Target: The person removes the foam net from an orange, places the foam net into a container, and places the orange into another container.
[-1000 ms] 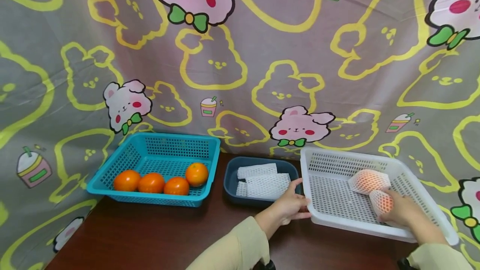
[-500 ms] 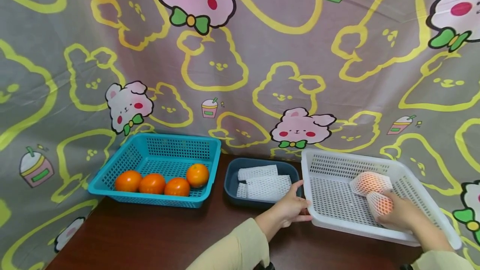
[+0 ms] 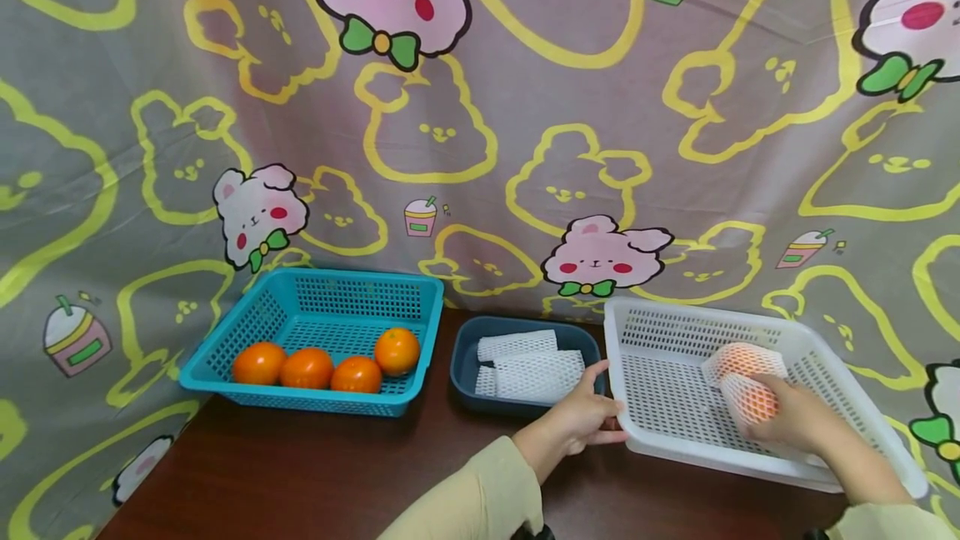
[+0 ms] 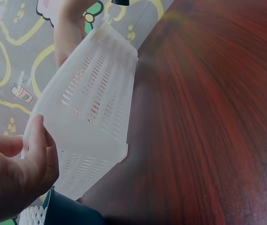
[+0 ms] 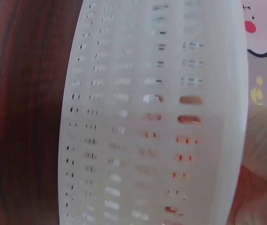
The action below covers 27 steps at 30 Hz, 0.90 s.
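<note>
In the head view, my right hand (image 3: 798, 417) grips an orange in a white foam net (image 3: 759, 403) inside the white basket (image 3: 663, 394). Just behind it lies another net-wrapped orange (image 3: 742, 357), partly overlapped by the held one. At the basket's near left corner, my left hand (image 3: 577, 417) holds the rim. The left wrist view shows its thumb and fingers pinching the basket's edge (image 4: 89, 98), with fingers against the outer wall. From the right wrist, the basket's slotted side hides most of the hand and fruit; part of the right hand (image 5: 262, 154) shows beyond the rim.
A dark blue tray (image 3: 467, 394) with several white foam nets (image 3: 536, 373) stands left of the white basket. Farther left is a turquoise basket (image 3: 300, 402) with several bare oranges (image 3: 306, 367). A patterned cloth (image 3: 450, 90) hangs behind the brown table (image 3: 315, 473).
My right hand has moved the net-wrapped orange a little leftward in the basket, so it now overlaps the other wrapped one. My left hand stays at the rim.
</note>
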Motion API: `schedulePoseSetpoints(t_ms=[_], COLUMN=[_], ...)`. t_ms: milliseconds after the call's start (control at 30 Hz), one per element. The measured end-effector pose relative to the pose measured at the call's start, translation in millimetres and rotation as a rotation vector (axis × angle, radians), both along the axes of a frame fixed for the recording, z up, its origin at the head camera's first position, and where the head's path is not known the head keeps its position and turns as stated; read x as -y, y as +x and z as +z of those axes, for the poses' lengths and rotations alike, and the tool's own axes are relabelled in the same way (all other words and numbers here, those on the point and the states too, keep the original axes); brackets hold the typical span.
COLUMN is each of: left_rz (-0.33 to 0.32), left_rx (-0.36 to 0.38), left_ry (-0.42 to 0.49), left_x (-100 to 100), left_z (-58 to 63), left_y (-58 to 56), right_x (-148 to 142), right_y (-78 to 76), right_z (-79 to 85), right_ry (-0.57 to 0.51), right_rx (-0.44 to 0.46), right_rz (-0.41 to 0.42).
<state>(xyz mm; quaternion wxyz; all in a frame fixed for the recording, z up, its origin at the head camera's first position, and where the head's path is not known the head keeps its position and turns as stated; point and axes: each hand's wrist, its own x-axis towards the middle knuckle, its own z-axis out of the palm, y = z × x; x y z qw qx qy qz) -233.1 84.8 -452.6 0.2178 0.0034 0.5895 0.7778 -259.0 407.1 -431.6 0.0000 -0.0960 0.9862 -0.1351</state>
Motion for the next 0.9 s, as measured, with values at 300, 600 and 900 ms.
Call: schedulePoseSetpoints(t_ms=[300,600,900], left_rz=[-0.001,-0.003,-0.003], left_rx=[0.009,0.022,0.026], left_ry=[0.009,-0.016,-0.005], left_x=[1,1,6], left_z=[2.2,3.1,3.3], left_y=[1.2,-1.4,-3.7], right_x=[23,45,65], right_y=[4.9,13.0,20.4], right_z=[10.6,22.4,34.0], right_ry=[-0.004,-0.030,-0.052], right_rx=[-0.059,-0.140,-0.160], right_rz=[0.042,0.092,0.137])
